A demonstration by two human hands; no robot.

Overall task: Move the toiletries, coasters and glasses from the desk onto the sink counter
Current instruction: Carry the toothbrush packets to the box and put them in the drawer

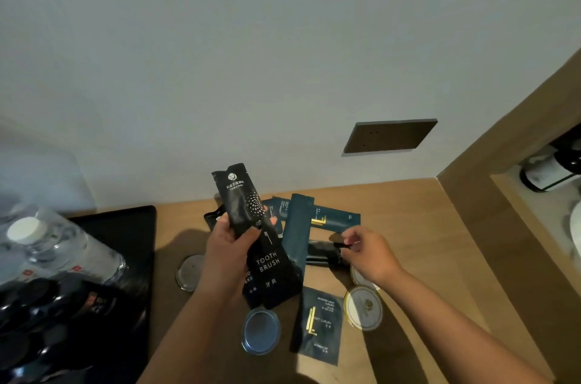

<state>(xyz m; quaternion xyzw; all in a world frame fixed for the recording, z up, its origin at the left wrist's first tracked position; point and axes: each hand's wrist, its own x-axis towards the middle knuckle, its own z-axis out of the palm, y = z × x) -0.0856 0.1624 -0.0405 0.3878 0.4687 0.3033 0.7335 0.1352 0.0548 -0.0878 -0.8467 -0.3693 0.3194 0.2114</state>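
My left hand (231, 240) grips a bunch of black toiletry packets (242, 204) above the wooden desk (408, 226); one reads TOOTH BRUSH (270, 267). My right hand (366, 250) pinches the edge of a black packet (323, 253) lying on the desk. Dark blue packets (298, 226) lie behind it, and a blue shower cap packet (320, 325) lies nearer me. Two round white coasters with gold rims (363, 311) sit at the right, one partly under my right wrist. Two glasses stand on the desk, one blue-tinted (261, 330) and one clear (188, 272).
A black tray (125, 245) at the left holds plastic water bottles (47, 245) and dark cups. A brown socket plate (390, 136) is on the wall. At the right, a wooden partition (471, 195) borders a recess with a kettle (553, 170).
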